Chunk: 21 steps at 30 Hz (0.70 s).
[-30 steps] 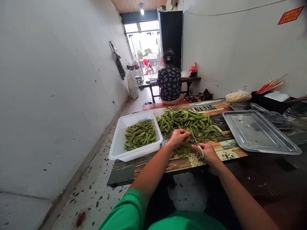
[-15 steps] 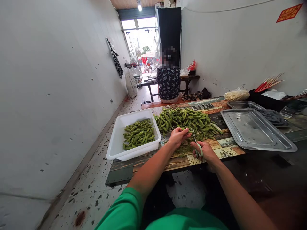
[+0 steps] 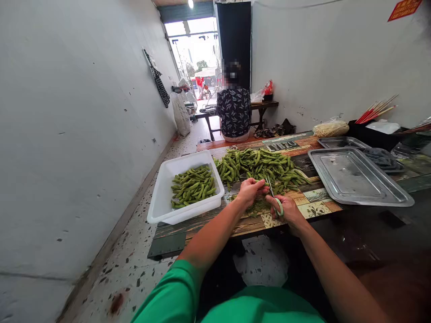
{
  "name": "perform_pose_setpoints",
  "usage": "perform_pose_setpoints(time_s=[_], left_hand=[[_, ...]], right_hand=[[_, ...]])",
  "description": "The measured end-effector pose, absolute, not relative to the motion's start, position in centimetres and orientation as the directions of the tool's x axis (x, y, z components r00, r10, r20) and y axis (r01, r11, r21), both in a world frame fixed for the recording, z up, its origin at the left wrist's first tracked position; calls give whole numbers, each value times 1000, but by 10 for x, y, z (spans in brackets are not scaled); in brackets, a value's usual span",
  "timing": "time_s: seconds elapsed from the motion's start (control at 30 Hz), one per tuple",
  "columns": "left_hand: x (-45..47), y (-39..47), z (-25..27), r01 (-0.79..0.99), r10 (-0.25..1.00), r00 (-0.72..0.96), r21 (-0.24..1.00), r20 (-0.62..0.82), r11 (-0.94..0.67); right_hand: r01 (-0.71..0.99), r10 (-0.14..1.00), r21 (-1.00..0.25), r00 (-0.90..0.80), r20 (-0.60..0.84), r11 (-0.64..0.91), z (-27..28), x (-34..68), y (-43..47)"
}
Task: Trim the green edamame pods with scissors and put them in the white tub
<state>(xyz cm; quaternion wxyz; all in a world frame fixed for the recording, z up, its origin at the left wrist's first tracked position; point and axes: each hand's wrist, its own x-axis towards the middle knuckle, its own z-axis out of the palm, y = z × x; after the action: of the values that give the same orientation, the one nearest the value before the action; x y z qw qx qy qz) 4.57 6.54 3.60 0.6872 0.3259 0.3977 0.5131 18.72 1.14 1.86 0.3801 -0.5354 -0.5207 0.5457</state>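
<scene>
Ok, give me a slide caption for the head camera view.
Left hand holds a green pod, right hand holds scissors, near a pod heap and a white tub.

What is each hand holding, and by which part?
The right hand holds scissors by their handles. The left hand pinches what looks like a green pod; which part is too small to tell.

green pods (image 3: 261, 163) lie heaped beside a white tub (image 3: 188, 215), green-handled scissors (image 3: 271, 192) slanting nearby.
</scene>
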Motion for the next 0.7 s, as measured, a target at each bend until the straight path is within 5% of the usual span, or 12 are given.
perform_pose_setpoints(time_s=[0.13, 0.27, 0.37, 0.47, 0.7], left_hand=[[40, 73, 35, -312, 987, 34, 937, -157, 160], [25, 79, 41, 174, 983, -143, 981, 114, -89], [16, 73, 51, 554, 953, -1, 794, 303, -251], [12, 58, 64, 770, 950, 175, 565, 259, -296], [-5, 20, 66, 911, 977, 169, 359, 130, -205]], right_hand=[[106, 984, -985, -99, -147, -136, 17, 188, 12], [64, 977, -982, -104, -186, -180, 14, 187, 14], [38, 974, -978, -88, -208, -205, 13, 186, 14], [17, 975, -979, -87, -203, -202, 13, 187, 13], [30, 971, -983, -150, -185, -183, 13, 189, 14]])
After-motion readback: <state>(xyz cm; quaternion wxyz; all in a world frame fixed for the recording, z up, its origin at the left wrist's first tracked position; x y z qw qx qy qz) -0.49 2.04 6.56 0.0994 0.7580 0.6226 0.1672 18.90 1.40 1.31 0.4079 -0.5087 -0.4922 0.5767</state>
